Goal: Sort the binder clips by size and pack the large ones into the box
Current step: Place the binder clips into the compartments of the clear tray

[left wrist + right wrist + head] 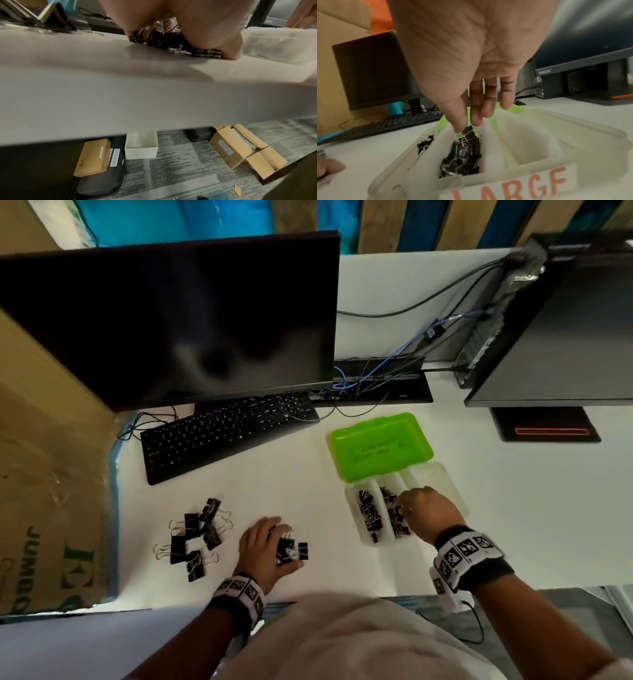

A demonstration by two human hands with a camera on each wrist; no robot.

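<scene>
Several large black binder clips lie loose on the white table at the left. My left hand curls over a tight cluster of smaller clips on the table; its palm covers those clips. The translucent box stands open with its green lid laid back. My right hand reaches into the middle compartment, and thumb and forefinger pinch a black clip on top of the heap there. The left compartment holds small clips. The compartment labelled LARGE is bare.
A black keyboard and a dark monitor stand behind the clips. A second monitor is at the right, with cables between the two. A cardboard box borders the table's left side. The table's front edge is near my wrists.
</scene>
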